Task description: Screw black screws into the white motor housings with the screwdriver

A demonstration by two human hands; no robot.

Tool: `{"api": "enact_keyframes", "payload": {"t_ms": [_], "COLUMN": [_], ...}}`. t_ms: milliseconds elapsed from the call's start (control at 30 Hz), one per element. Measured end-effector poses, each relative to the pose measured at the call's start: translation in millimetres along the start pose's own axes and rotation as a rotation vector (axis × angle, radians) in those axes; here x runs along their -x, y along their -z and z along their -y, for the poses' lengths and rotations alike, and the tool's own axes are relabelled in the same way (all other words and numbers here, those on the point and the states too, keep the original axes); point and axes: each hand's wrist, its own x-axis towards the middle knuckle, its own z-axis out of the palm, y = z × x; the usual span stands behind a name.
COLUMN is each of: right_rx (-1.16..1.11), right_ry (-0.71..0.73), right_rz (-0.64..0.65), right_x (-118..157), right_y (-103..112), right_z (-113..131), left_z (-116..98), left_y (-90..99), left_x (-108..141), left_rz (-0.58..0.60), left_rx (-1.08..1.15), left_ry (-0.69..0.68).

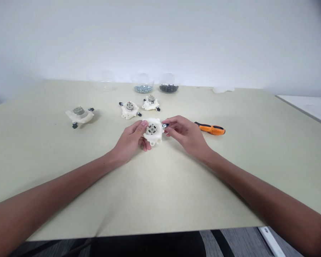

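My left hand (130, 139) grips a round white plastic housing (153, 131) from its left side, with the thumb on top and the fingers beneath. A small motor-like metal part (152, 129) sits in the housing's centre. My right hand (187, 134) comes in from the right, and its fingertips pinch a small dark fitting with a shiny metal face (165, 125) against the housing's right edge. Its contact with the housing is partly hidden by my fingers.
Several similar white assemblies (130, 110) stand on the pale table (160, 200) ahead. An orange-and-black screwdriver (210, 129) lies right of my hands. Clear bowls hold silver screws (143, 89) and dark screws (168, 88) at the far edge, beside another clear bowl (104, 82).
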Motion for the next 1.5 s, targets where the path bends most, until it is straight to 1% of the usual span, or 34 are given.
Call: {"api": "enact_keyframes", "payload": {"t_ms": [67, 167, 300, 367, 400, 467, 533, 700, 833, 1000, 1133, 1300, 1400, 1500], "right_rx": [0.008, -0.059, -0.167, -0.205, -0.224, -0.264, -0.320, -0.536, -0.584, -0.546, -0.441, -0.237, -0.089, 0.107], "right_ry": [0.006, -0.039, -0.129, -0.166, -0.182, -0.211, -0.237, -0.316, -0.366, -0.336, -0.305, -0.204, -0.132, -0.030], "right_rz": [-0.005, 0.005, 0.000, -0.001, -0.002, -0.009, -0.022, -0.041, -0.010, -0.023, -0.001, 0.003, -0.029, -0.072], "right_x": [1, 0, 0, 0, 0, 0, 0, 0, -1, 0, 4, 13, 16, 18], "right_y": [0, -1, 0, 0, -1, -3, -5, -9, -11, -11, -14, -19, -22, -24], "right_z": [-1, 1, 7, 10, 11, 11, 10, 8, 8, 9, 16, 20, 18, 17], "left_z": [0, -1, -3, -3, -3, -2, -2, -5, -7, -5, -5, -8, -8, -8], "left_y": [0.9, 2.5, 4.2, 4.4, 4.4, 4.0, 3.6, 2.7, 1.6, 2.3, 1.8, -0.6, -1.8, -3.4], "left_x": [-1, -1, 0, 1, 1, 1, 0, -1, 0, 1, 2, 5, 5, 5], "left_rz": [0.013, 0.058, 0.103, 0.150, 0.166, 0.149, 0.111, 0.119, 0.083, 0.100, 0.089, -0.015, -0.067, -0.094], "left_rx": [0.025, 0.077, 0.122, 0.086, 0.048, -0.029, -0.057, -0.020, -0.021, -0.047, -0.077, -0.224, -0.291, -0.320], "left_ry": [0.017, 0.024, -0.079, -0.111, -0.104, -0.067, -0.034, -0.009, 0.000, -0.031, -0.043, -0.057, -0.069, -0.074]}}
